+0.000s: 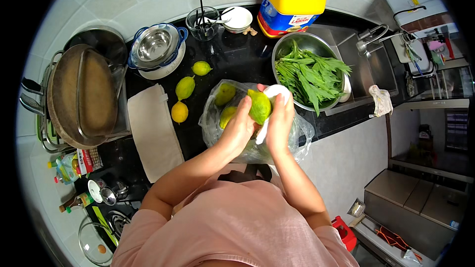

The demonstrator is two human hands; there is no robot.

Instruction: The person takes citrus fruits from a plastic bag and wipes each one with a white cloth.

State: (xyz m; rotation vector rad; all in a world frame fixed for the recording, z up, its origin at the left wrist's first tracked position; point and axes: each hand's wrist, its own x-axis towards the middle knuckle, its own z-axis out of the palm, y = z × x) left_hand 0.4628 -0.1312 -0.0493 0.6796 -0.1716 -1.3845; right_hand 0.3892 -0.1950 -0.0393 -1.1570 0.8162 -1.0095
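Note:
Between my two hands is a green lemon [259, 106]. My left hand [237, 128] is closed around its left side. My right hand [279, 122] presses a white cloth or tissue [276, 91] against its right side. Below them lies a clear plastic bag [213, 133] with more lemons inside, one of them a dark green lemon [225, 94]. Left of the bag, a green lemon [201, 68], a yellow-green lemon [184, 88] and a yellow lemon [180, 112] form a loose line on the black counter.
A steel bowl [276, 50] of leafy greens [310, 72] stands at the right, beside the sink [365, 70]. Behind are a yellow detergent jug [293, 5], a glass bowl [191, 26] and stacked bowls [135, 53]. A beige cloth [154, 129] and a large lidded pan [83, 96] are at the left.

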